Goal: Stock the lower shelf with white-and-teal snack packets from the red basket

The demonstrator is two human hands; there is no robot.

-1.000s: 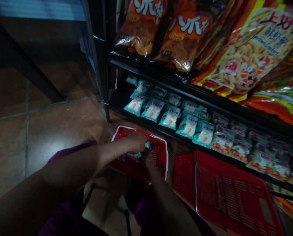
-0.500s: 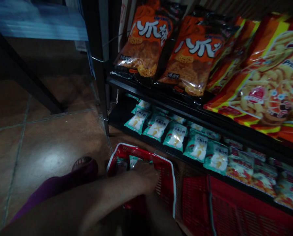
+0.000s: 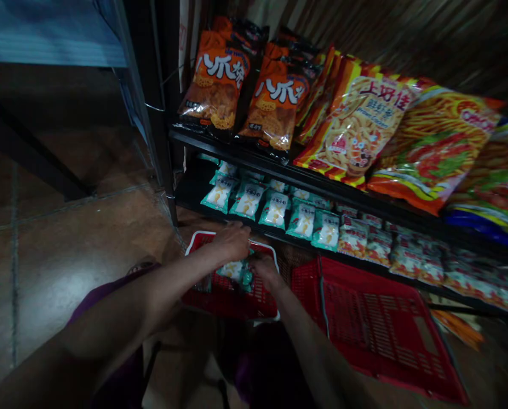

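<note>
A red shopping basket (image 3: 266,295) with a white rim stands on the floor before me. Small green-and-white snack packets (image 3: 231,270) lie inside it. My left hand (image 3: 235,241) is over the far side of the basket, its fingers curled; what they hold, if anything, is hidden. Inside the basket's right part, my right hand (image 3: 263,269) has its fingers closed at the edge of a green snack packet (image 3: 247,278). Matching green packets (image 3: 275,209) stand in a row on the low shelf just beyond.
A black shelf rack (image 3: 236,149) carries orange snack bags (image 3: 275,105) and yellow prawn cracker bags (image 3: 360,125) above. Red-and-white packets (image 3: 379,244) continue the lower row. A second red basket (image 3: 377,324) lies to the right. A dark table leg (image 3: 36,150) slants at left.
My view has shifted and drawn back, showing more shelf at right. My hands, overlapping before, are now apart, left hand toward the far rim; packets in the basket show more clearly.
</note>
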